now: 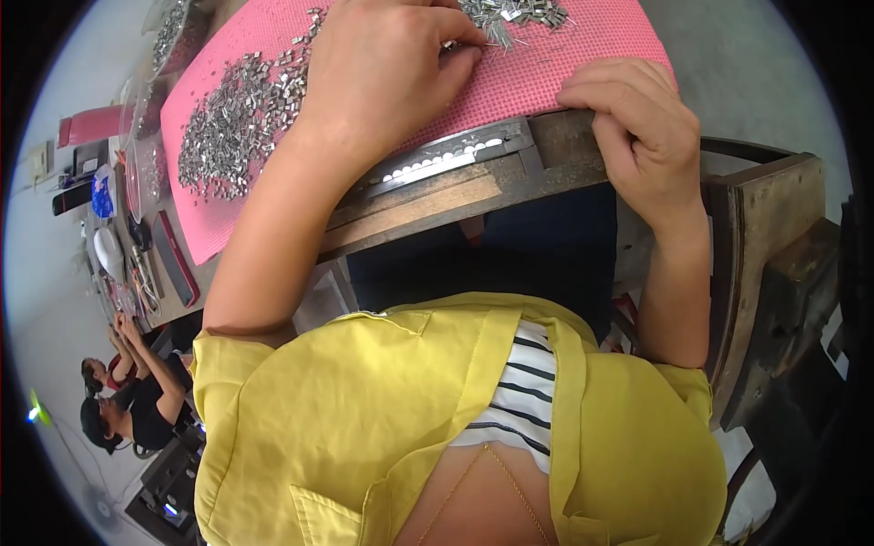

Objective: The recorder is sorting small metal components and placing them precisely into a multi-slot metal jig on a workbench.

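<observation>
My left hand (391, 64) is over the pink textured mat (523, 86), thumb and forefinger pinched together. Whatever lies between those fingertips is too small to make out. Just beyond them is a pile of small silvery metal parts with thin wire leads (514, 14). A wider spread of small metal pieces (237, 123) covers the mat left of my left forearm. My right hand (651, 127) rests at the mat's near right edge, fingers loosely bent and apart from the thumb, with nothing visible in it.
A metal strip (437, 164) bearing a row of white round pieces runs along the wooden table edge (410, 209). Clear plastic tubs (146, 168), a dark red case (175, 259) and tools are at left. Two people sit at lower left; a wooden-sided machine (774, 209) stands at right.
</observation>
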Demonstrator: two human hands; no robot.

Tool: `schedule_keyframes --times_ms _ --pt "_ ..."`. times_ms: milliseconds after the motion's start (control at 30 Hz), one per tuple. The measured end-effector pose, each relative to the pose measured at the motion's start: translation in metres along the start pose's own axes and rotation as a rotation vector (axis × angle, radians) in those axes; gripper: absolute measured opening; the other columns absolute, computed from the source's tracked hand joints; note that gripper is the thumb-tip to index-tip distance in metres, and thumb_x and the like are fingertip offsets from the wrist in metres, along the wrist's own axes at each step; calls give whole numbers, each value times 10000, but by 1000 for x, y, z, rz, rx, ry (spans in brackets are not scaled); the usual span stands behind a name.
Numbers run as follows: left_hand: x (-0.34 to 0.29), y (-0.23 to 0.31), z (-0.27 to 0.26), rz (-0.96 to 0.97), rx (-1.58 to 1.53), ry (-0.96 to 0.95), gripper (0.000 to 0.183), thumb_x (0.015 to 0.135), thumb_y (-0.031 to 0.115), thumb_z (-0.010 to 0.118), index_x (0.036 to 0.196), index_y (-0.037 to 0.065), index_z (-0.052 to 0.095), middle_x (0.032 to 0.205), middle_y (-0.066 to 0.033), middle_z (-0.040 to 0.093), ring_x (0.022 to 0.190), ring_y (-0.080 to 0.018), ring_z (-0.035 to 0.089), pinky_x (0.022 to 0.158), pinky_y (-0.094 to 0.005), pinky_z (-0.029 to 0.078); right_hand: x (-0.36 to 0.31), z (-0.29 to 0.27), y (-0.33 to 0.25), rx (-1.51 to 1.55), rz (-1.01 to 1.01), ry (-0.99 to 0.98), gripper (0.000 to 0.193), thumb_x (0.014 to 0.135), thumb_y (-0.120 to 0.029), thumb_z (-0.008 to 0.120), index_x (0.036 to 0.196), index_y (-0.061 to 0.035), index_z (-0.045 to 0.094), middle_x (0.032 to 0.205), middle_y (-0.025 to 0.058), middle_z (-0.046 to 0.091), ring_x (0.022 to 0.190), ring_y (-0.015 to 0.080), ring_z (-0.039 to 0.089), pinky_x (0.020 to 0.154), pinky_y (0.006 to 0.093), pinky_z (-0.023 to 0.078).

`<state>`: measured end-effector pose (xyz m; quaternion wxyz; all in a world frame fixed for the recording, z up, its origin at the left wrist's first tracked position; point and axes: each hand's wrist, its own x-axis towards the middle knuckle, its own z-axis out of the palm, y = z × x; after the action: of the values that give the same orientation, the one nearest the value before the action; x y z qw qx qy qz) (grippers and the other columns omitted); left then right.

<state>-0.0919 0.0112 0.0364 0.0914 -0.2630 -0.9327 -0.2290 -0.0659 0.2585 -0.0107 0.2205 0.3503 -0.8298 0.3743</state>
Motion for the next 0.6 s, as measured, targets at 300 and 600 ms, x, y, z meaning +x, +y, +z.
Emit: schedule_keyframes --times_ms 300,600 --pt "14 15 0 104 473 -261 284 829 117 802 1105 62 757 1099 -98 735 1059 -296 680 901 -398 542 -2 10 -2 -35 167 122 132 833 -4 718 940 -72 755 848 65 697 801 253 658 717 359 518" --pt "-32 0 -4 -282 -202 -18 157 870 94 704 1021 59 683 861 -154 697 867 -341 694 794 -421 555 15 28 -11 -217 234 82 92 884 -126 774 895 -35 768 819 75 703 777 231 667 717 337 529"
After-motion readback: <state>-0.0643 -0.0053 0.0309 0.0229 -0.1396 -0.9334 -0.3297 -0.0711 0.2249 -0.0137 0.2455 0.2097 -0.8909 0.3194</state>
